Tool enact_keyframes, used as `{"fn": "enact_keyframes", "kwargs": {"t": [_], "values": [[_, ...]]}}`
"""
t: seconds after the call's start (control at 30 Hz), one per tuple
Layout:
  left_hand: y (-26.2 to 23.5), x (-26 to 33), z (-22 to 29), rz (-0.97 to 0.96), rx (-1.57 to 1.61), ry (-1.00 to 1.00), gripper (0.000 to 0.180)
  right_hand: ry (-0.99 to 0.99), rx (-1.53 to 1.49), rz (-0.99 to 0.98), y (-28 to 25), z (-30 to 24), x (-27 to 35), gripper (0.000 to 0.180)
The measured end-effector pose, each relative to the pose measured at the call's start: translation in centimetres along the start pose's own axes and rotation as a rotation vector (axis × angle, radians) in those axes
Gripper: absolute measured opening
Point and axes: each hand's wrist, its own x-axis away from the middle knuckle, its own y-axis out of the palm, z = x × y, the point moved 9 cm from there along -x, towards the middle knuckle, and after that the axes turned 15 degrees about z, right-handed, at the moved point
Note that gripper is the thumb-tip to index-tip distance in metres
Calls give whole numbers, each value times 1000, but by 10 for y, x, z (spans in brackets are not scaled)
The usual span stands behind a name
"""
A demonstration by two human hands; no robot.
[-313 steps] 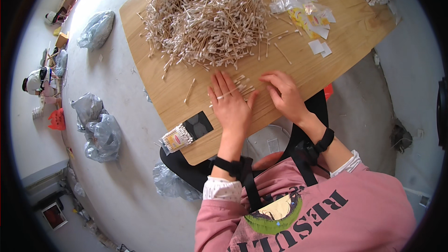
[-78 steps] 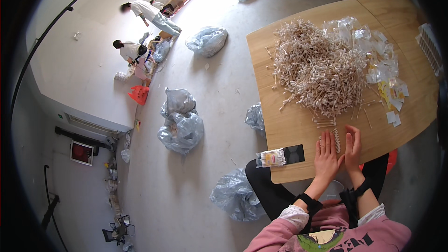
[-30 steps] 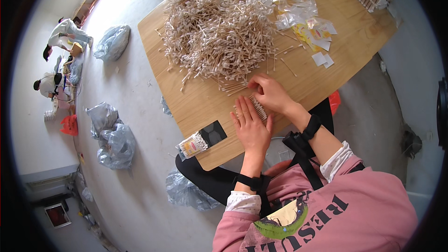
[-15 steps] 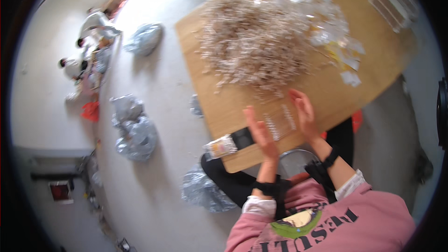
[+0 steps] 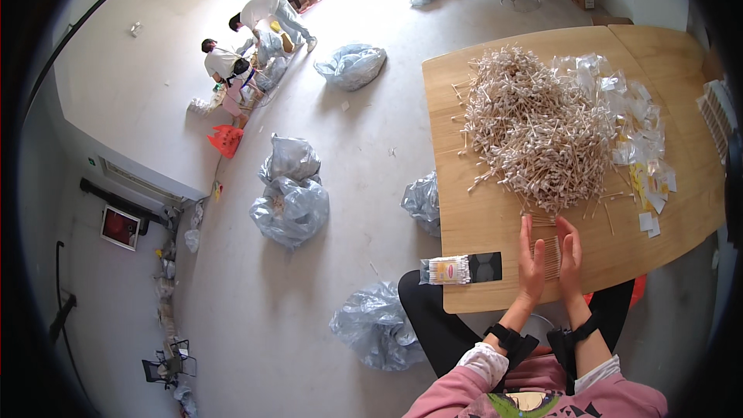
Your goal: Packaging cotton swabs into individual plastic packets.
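My left hand (image 5: 532, 263) and my right hand (image 5: 570, 255) stand on edge on the wooden table (image 5: 495, 294), palms facing each other and fingers stretched out. Between them lies a small flat layer of cotton swabs (image 5: 551, 257), roughly side by side; the hands are at its ends, and I cannot tell how firmly they touch it. Just beyond my fingertips rises a large loose pile of cotton swabs (image 5: 534, 131). Left of my left hand, at the table edge, is a clear packet of cotton swabs (image 5: 450, 270) beside a flat black rectangle (image 5: 486, 267).
Clear plastic bags (image 5: 646, 124) lie right of the pile, and a white rack (image 5: 718, 116) is at the table's far right. Grey plastic sacks (image 5: 290, 205) stand on the floor to the left. Two people (image 5: 267, 11) bend over sacks by the far left wall.
My hands have come closer together around the small layer of swabs. The whole view has turned and shifted, so the table now appears further right.
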Motion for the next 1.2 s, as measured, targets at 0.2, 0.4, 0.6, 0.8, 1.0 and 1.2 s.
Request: {"fn": "enact_keyframes", "kwargs": {"t": [0.2,0.4,0.6,0.8,1.0,1.2], "values": [[-20,11,10,58,83,-47,75,-12,-87,134,-39,1,-1,71],[-6,28,2,10,27,-40,76,-35,3,77,-11,-3,22,73],[-14,25,12,94,22,-40,74,-23,-16,155,-35,-1,16,74],[0,29,7,-3,-21,-54,70,2,-20,111,-19,-1,23,74],[-6,7,12,87,-28,9,71,-42,36,122,-23,-1,0,73],[6,9,5,30,-3,-18,69,-65,64,68,-5,-5,2,71]]}}
